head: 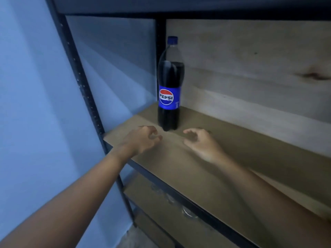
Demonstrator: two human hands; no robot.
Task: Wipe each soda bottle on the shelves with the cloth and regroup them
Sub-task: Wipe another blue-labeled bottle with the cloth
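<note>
A dark cola bottle (170, 83) with a blue label and blue cap stands upright at the left end of the wooden shelf board (241, 158). My left hand (143, 139) hovers over the shelf just in front and left of the bottle's base, fingers loosely curled, holding nothing. My right hand (201, 142) hovers just in front and right of the base, fingers loosely curled and empty. Neither hand touches the bottle. No cloth is in view.
A black metal upright (80, 83) frames the shelf's left side, with a bluish wall (26, 104) beyond it. A wooden back panel (250, 65) stands behind the bottle. On the lower shelf, several clear bottle tops (188, 212) show under the board's front edge.
</note>
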